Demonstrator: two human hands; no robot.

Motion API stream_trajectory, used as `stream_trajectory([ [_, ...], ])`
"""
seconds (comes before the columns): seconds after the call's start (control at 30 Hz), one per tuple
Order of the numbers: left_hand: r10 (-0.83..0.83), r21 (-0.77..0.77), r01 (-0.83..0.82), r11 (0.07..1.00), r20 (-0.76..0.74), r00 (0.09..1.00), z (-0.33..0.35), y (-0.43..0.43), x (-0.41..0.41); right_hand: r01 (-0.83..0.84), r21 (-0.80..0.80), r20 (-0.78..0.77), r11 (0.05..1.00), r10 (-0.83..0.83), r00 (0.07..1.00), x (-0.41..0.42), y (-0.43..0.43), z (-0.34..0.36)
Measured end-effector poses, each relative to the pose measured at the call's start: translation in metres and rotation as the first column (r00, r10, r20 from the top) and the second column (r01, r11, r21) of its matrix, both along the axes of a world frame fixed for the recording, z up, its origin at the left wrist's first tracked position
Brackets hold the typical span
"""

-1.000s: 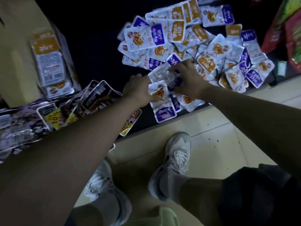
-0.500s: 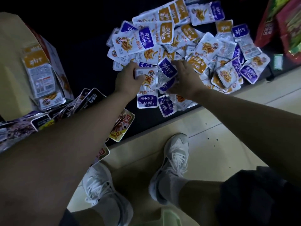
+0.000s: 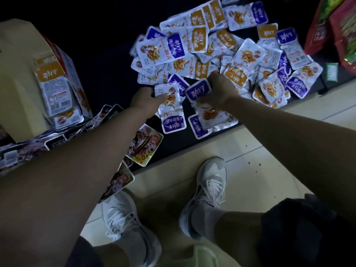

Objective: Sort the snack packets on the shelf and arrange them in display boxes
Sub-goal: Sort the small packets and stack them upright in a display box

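Standing in pale sneakers [image 3: 209,189] on the tiled floor [image 3: 260,151], the person has both hands at the dark shelf [image 3: 107,64]. The left hand [image 3: 145,99] clutches a small stack of packets [image 3: 170,105], and the right hand [image 3: 218,91] pinches a purple packet [image 3: 198,91]. Beyond them lies the loose pile of snack packets [image 3: 212,47], with a display box [image 3: 76,83] standing well to the left.

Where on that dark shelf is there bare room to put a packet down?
Bare shelf lies between the display box and the packet pile, plus a thin strip by the front edge beside the brown packet. The pile itself is crowded.
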State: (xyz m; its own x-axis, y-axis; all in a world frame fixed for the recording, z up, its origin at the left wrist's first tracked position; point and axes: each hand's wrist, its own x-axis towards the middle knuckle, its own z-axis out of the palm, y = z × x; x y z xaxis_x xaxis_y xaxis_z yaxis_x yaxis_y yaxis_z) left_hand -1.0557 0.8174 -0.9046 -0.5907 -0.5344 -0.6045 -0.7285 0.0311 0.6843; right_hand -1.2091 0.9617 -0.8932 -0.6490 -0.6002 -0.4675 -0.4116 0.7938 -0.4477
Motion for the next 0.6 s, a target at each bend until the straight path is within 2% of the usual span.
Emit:
stream_trajectory([
  [0.07,0.009,0.014,-0.009,1.000,0.001,1.000,0.000,0.001,-0.001,0.038,-0.086,0.079,0.996,-0.031,0.996,-0.002,0.001,0.009],
  [0.23,0.033,0.002,-0.033,0.999,0.025,0.999,0.003,-0.002,0.003,-0.299,0.051,0.269,0.953,0.276,0.923,-0.009,0.012,0.024],
  [0.33,0.045,0.036,-0.047,0.998,0.046,0.998,0.005,0.002,0.007,-0.450,0.135,0.186,0.883,0.423,0.887,-0.001,0.020,0.020],
  [0.43,0.029,0.054,-0.031,0.998,0.055,0.998,0.006,0.007,0.011,-0.604,0.293,0.014,0.741,0.628,0.778,0.013,0.026,0.013],
  [0.6,0.016,0.083,-0.020,0.996,0.046,0.999,0.008,0.011,0.013,-0.592,0.415,-0.057,0.691,0.669,0.741,0.018,0.024,0.008],
])
